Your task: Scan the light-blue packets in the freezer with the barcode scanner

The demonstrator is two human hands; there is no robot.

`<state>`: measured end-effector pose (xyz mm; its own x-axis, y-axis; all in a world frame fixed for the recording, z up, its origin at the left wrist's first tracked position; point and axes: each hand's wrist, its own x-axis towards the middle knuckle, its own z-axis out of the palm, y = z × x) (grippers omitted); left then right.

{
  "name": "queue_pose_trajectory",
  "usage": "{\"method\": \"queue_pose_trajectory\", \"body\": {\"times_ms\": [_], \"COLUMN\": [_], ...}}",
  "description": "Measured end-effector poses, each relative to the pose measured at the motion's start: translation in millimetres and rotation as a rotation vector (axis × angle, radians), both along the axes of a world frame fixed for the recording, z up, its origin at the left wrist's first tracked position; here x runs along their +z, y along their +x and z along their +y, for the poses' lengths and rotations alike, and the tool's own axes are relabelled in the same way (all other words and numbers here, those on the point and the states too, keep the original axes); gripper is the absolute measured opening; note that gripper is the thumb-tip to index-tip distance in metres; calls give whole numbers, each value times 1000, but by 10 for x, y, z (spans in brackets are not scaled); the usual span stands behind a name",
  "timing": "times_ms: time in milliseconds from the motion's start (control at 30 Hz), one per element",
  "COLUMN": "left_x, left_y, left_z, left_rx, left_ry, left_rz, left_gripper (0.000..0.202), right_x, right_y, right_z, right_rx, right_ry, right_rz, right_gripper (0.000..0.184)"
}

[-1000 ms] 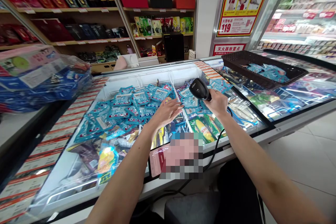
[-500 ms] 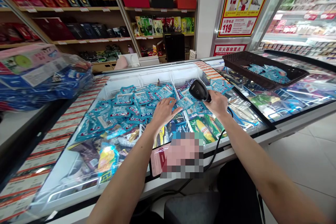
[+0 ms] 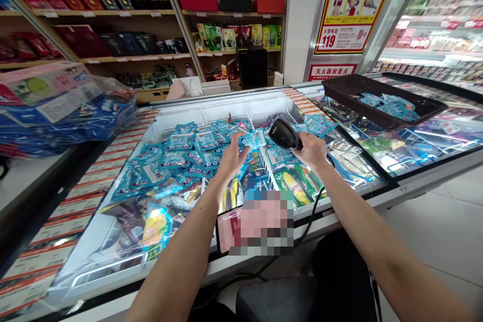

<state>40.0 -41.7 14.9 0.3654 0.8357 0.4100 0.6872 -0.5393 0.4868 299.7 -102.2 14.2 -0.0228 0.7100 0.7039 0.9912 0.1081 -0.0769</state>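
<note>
My left hand (image 3: 234, 156) pinches one blue ice cream packet (image 3: 253, 140) by its left end, above the pile of like blue packets (image 3: 177, 153) on the freezer. In my right hand (image 3: 312, 150) is a black barcode scanner (image 3: 284, 134), fingers wrapped round its handle. The scanner's head points left, close to the packet's right end. A black cable (image 3: 312, 211) hangs below my right hand. More blue packets lie under the scanner (image 3: 277, 155), beside a white wire divider (image 3: 268, 171).
A phone or tablet (image 3: 227, 231), partly blurred out, lies on the freezer's front edge. A dark brown basket (image 3: 354, 91) with blue packets rests on the freezer at right. Plastic-wrapped boxes (image 3: 56, 105) stand at left. Shelves (image 3: 113, 12) rise behind.
My left hand has taken hold of a blue ice cream packet and raised it toward the scanner. The scanner in my right hand has shifted slightly left and down.
</note>
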Motion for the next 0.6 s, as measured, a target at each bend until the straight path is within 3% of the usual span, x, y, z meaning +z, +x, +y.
{"method": "queue_pose_trajectory", "body": {"times_ms": [167, 600], "left_x": [21, 11], "left_y": [1, -13], "left_z": [-8, 7], "left_rx": [-27, -35], "left_ry": [-24, -46], "left_rz": [-79, -117], "left_gripper": [43, 43], "right_x": [-28, -40], "right_y": [-54, -69], "right_z": [12, 8], "right_rx": [120, 144], "right_ry": [-47, -42], "right_rz": [-61, -69], "right_gripper": [25, 25]}}
